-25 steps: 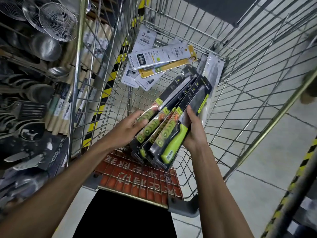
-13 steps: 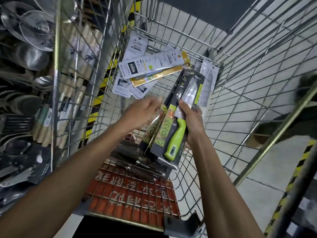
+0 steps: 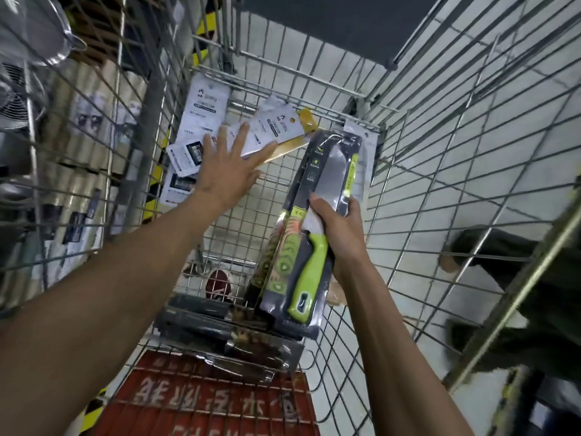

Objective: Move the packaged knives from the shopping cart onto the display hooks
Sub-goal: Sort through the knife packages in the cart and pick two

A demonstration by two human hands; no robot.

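Near end: a red flap point(image 3: 220, 401) with white lettering lies against the shopping cart point(image 3: 408, 184); just beyond it is a heap of dark packs point(image 3: 220, 328), too blurred to name.
Right hand: the right hand point(image 3: 341, 228) grips a stack of green-handled packaged knives point(image 3: 309, 269) by its right edge, thumb across the front, held tilted along the cart's right wall with the handles toward the near end.
Left hand: the left hand point(image 3: 226, 171) is open with its fingers spread and straight, stretched over the far-left corner.
Far-left corner: white-carded packs point(image 3: 270, 132) lie overlapped there, one with a yellow card beneath. The fingertips seem to rest on the top one, though I cannot be sure of contact.
Step in hand: probably gathering more packs before hanging.
Doing it well: slide the top card free and pinch it near its hang hole. Keep the green stack squared so that none slips.
Cart floor: open wire grid, so thin cards can snag or poke through.
Room: pale tiled floor point(image 3: 471, 136), wire strainers point(image 3: 37, 36) on racks at left. No display hooks are plainly visible.
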